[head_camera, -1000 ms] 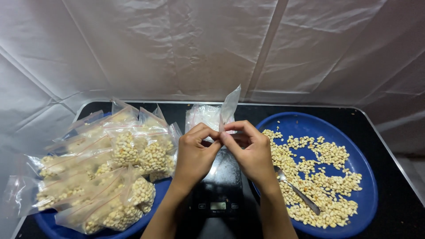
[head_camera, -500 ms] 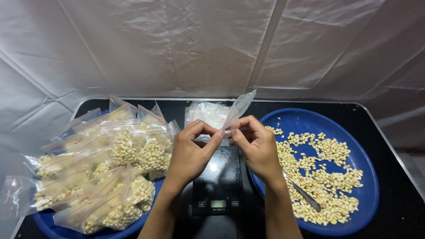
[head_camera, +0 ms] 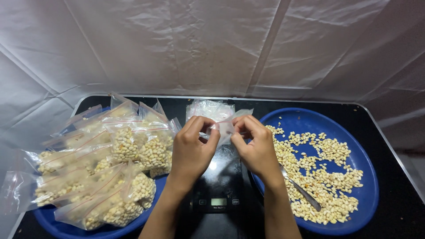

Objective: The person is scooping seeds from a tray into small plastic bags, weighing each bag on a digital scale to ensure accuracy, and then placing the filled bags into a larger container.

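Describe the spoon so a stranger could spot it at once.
Look at the blue tray on the right, scattered with pale kernels. Near its left side, beside the right hand's wrist, lies the spoon. It is the only metal thing among the kernels, long and grey.

A thin, clear plastic bag (head_camera: pixel 226 126), glossy and slightly crinkled, is pinched between the fingers (head_camera: pixel 211 132) of both hands. Filled bags (head_camera: pixel 110 163) of the same shiny film, edged with red seal strips, are piled on a smooth blue plastic tray (head_camera: pixel 66 221). Matt, pale kernels (head_camera: pixel 323 177) are spread over a blue plastic plate (head_camera: pixel 305 121), beside a dull metal spoon (head_camera: pixel 303 191). A glossy black scale (head_camera: pixel 219 177) reflects light. The counter (head_camera: pixel 394 208) looks dark and smooth; wrinkled white sheeting (head_camera: pixel 212 44) is seen behind.
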